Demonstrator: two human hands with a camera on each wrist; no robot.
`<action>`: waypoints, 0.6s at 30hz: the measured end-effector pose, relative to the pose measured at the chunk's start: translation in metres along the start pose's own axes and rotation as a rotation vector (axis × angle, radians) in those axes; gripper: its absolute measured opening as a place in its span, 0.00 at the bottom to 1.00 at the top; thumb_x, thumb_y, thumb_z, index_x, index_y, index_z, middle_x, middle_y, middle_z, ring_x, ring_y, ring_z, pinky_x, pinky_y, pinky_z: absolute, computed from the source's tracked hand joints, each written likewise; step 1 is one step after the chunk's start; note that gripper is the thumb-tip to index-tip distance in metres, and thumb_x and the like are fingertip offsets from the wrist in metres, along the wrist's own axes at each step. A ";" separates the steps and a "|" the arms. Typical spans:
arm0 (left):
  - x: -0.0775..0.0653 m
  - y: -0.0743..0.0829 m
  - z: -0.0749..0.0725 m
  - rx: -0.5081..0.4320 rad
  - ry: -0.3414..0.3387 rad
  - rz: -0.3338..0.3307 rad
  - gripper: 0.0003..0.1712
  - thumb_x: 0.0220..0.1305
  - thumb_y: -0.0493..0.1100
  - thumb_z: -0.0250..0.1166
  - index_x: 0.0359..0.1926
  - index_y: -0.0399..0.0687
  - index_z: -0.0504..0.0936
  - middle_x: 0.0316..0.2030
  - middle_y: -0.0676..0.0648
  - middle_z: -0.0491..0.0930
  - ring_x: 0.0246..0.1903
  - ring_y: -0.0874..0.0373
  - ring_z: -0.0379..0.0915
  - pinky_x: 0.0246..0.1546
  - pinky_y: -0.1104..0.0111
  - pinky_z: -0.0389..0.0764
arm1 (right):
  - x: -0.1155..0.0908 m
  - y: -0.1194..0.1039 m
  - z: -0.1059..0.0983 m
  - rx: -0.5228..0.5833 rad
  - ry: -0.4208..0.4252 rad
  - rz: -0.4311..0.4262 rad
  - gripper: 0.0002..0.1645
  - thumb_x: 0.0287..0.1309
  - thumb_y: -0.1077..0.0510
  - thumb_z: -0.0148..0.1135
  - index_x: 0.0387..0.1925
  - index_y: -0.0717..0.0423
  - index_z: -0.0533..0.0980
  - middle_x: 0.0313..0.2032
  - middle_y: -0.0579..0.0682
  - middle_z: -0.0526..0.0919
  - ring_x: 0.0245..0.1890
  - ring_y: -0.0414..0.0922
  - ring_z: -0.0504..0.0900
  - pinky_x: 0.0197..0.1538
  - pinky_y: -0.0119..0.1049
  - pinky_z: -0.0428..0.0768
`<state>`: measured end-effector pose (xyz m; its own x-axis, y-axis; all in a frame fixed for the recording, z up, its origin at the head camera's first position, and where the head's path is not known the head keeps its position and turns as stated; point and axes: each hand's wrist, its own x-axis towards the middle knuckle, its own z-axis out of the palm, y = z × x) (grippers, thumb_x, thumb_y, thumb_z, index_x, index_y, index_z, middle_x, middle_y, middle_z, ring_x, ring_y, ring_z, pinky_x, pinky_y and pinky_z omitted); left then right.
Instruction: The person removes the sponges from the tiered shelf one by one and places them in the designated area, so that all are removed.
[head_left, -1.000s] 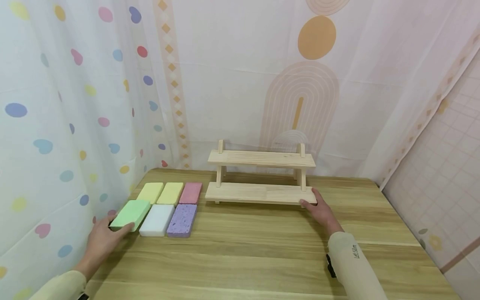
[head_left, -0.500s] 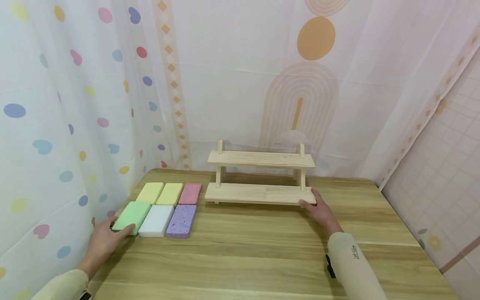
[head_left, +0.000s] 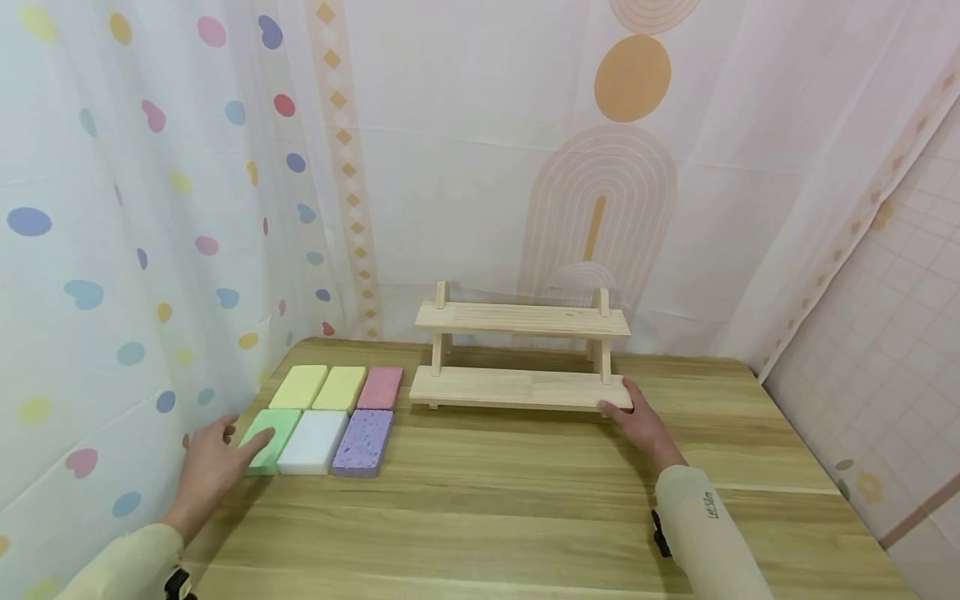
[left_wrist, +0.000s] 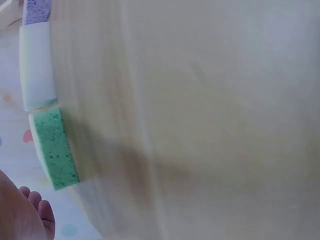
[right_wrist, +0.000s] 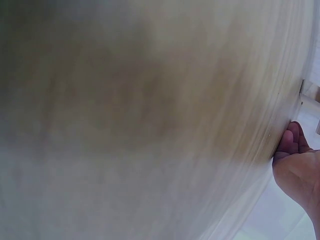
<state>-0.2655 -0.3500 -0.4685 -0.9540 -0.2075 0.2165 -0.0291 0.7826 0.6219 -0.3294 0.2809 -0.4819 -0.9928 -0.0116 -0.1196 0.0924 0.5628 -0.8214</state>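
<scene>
My left hand hovers at the left side of a green sponge, thumb extended over it and fingers loosely bent off its far left edge. In the left wrist view, the hand shows apart from the pored side of the green sponge. White and purple sponges continue that front row. Behind them lie two yellow sponges and a pink one. My right hand grips the right end of the lower board of a two-tier wooden shelf, thumb at its front edge.
A wood-grain table carries everything. A dotted curtain hangs along its left side, and a patterned curtain hangs close behind the shelf. Another curtain borders the right side.
The green sponge has come down from a tilted hold to lie flat beside the white one. My left hand has let go of it and lifted slightly. The right hand stays put.
</scene>
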 end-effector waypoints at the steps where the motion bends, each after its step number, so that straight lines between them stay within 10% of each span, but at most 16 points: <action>1: 0.001 0.003 -0.001 0.005 0.004 0.000 0.50 0.68 0.61 0.60 0.65 0.16 0.59 0.54 0.17 0.67 0.53 0.26 0.64 0.65 0.34 0.34 | 0.000 -0.001 0.000 0.002 0.000 0.000 0.56 0.67 0.32 0.52 0.79 0.50 0.35 0.75 0.70 0.40 0.73 0.69 0.43 0.69 0.65 0.49; 12: 0.014 0.037 0.007 -0.075 -0.083 -0.069 0.57 0.66 0.68 0.57 0.73 0.25 0.50 0.63 0.21 0.59 0.62 0.28 0.57 0.58 0.38 0.64 | -0.001 -0.002 0.000 0.011 -0.028 -0.019 0.56 0.69 0.34 0.52 0.79 0.52 0.33 0.75 0.69 0.38 0.73 0.68 0.42 0.69 0.65 0.49; 18: 0.029 0.072 0.021 -0.157 -0.057 -0.039 0.56 0.66 0.68 0.58 0.73 0.27 0.52 0.65 0.24 0.60 0.63 0.32 0.57 0.59 0.40 0.63 | -0.003 -0.003 -0.009 -0.004 -0.042 -0.032 0.56 0.70 0.36 0.51 0.78 0.57 0.31 0.76 0.67 0.35 0.74 0.67 0.37 0.70 0.64 0.43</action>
<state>-0.3017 -0.2875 -0.4332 -0.9686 -0.1986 0.1493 -0.0237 0.6721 0.7401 -0.3278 0.2865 -0.4747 -0.9911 -0.0646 -0.1165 0.0599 0.5650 -0.8229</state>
